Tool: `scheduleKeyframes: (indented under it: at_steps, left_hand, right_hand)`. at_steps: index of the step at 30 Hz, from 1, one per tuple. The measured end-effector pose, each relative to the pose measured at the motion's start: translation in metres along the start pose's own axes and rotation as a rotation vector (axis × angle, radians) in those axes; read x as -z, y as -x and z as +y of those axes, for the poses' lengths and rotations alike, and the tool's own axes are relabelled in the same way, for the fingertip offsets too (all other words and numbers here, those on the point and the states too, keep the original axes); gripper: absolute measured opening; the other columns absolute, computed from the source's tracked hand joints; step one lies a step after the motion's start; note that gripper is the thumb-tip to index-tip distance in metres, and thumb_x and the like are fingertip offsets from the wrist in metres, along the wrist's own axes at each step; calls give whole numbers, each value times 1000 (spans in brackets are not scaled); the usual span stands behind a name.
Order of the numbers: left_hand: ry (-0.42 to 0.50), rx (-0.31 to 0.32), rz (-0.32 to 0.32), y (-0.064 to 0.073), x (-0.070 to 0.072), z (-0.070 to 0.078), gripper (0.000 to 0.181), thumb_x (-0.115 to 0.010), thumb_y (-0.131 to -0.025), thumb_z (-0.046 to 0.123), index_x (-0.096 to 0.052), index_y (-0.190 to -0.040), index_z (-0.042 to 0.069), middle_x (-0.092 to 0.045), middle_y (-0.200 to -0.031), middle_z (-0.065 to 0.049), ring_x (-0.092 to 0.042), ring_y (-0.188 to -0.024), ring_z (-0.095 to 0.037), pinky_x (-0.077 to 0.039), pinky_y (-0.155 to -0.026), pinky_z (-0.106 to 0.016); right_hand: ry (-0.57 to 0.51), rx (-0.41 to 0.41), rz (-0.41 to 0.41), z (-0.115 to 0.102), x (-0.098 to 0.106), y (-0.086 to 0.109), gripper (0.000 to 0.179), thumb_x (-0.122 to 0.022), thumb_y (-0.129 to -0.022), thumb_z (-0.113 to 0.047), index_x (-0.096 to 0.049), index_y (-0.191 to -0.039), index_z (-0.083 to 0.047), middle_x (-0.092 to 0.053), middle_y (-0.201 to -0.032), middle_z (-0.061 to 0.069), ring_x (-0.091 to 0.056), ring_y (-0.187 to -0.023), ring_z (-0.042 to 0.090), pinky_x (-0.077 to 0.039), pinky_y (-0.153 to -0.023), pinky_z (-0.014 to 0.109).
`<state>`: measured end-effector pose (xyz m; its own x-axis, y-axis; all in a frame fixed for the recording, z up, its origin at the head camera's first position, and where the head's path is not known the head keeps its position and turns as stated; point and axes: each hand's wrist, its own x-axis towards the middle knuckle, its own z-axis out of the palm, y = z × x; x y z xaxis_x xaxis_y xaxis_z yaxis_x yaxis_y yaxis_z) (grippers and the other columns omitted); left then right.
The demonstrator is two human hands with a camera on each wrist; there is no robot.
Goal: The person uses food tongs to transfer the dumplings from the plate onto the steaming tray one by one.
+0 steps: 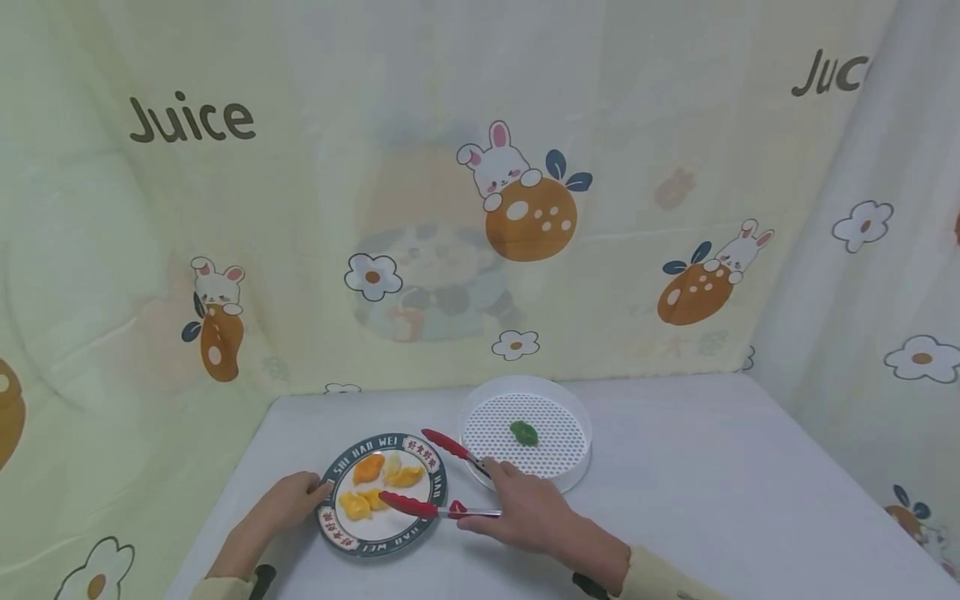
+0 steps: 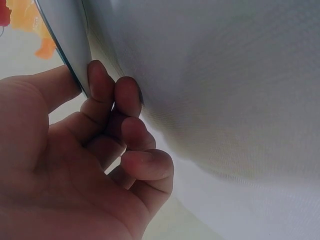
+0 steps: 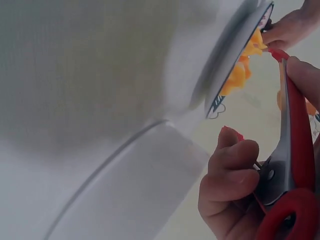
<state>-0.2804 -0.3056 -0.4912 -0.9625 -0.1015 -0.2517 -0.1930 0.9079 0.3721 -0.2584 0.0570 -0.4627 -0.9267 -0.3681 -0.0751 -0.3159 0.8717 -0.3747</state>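
Observation:
Between thumb and fingers, my left hand (image 1: pixel 288 502) pinches the left rim of a round plate (image 1: pixel 386 527) with a dark patterned border. On it lie several dumplings, among them an orange one (image 1: pixel 368 468) and yellow ones (image 1: pixel 355 505). My right hand (image 1: pixel 528 512) grips metal tongs (image 3: pixel 286 125) with red tips and a red ring at the handle end. The tongs' arms are spread: one red tip (image 1: pixel 407 503) is over the plate beside the yellow dumplings, the other (image 1: pixel 446 443) near the plate's upper right edge. Nothing shows between the tips.
Right behind the plate stands a round white steamer tray (image 1: pixel 577 425) with a perforated base. A green dumpling (image 1: pixel 523 433) lies in it. White cloth covers the table (image 1: pixel 675 483), and a printed curtain (image 1: pixel 315 208) hangs along its back and sides.

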Motion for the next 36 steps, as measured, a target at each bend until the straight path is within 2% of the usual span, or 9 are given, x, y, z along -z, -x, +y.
scheduleKeyframes:
  at_steps: [5, 9, 12, 15, 21, 28, 31, 36]
  left_hand:
    - [1, -1, 4, 1, 0, 2, 45, -55, -102, 29, -61, -122, -11, -70, -101, -14, -67, -93, -26, -58, -89, -49]
    - [1, -5, 7, 2, 1, 2, 44, -56, -102, 29, -61, -121, -11, -70, -99, -13, -66, -91, -25, -58, -88, -48]
    - [2, -3, 7, 2, 1, 2, 45, -56, -102, 30, -61, -121, -10, -69, -99, -14, -66, -91, -25, -59, -87, -48]
    - [-1, -1, 6, 1, 1, 2, 45, -57, -102, 30, -61, -121, -10, -69, -99, -13, -65, -90, -24, -59, -87, -47]
    - [-3, 4, 4, 0, 0, 1, 46, -57, -102, 30, -60, -123, -11, -69, -101, -15, -65, -91, -24, -58, -88, -48]
    - [9, 9, -1, 1, 1, 2, 43, -57, -101, 28, -62, -121, -10, -69, -95, -11, -62, -84, -19, -59, -84, -45]
    - [10, 9, -3, 1, 1, 3, 44, -58, -101, 28, -61, -122, -11, -69, -99, -13, -63, -87, -21, -59, -86, -46]
    - [5, 9, -2, 0, 1, 2, 48, -57, -102, 28, -58, -126, -12, -68, -111, -23, -66, -102, -34, -56, -93, -51]
  right_hand:
    - [19, 3, 2, -1, -6, -3, 100, -69, -74, -77, -45, -149, -15, -57, -143, 15, -63, -114, 32, -59, -91, 53]
    - [28, 16, 5, -1, -8, -4, 96, -69, -76, -75, -46, -149, -17, -60, -139, 14, -65, -105, 27, -60, -89, 51]
    - [36, 34, 10, -1, -9, -5, 91, -70, -77, -72, -48, -147, -18, -64, -131, 11, -61, -90, 20, -61, -79, 41]
    - [38, 47, 18, -1, -10, -6, 86, -70, -79, -70, -50, -145, -20, -66, -121, 7, -54, -80, 14, -55, -66, 30]
    - [29, 49, 23, 0, -12, -9, 75, -71, -81, -67, -55, -139, -23, -66, -107, 1, -52, -75, 11, -45, -58, 25]
    - [54, 77, 28, 2, -10, -10, 69, -70, -84, -64, -56, -139, -25, -67, -107, -1, -51, -73, 9, -42, -57, 23]
    - [64, 95, 37, 2, -9, -11, 62, -70, -85, -62, -59, -133, -25, -65, -96, -5, -50, -70, 8, -41, -54, 22]
    - [89, 138, 59, 0, -7, -10, 49, -71, -86, -59, -64, -121, -24, -60, -85, -11, -49, -70, 7, -39, -53, 23]
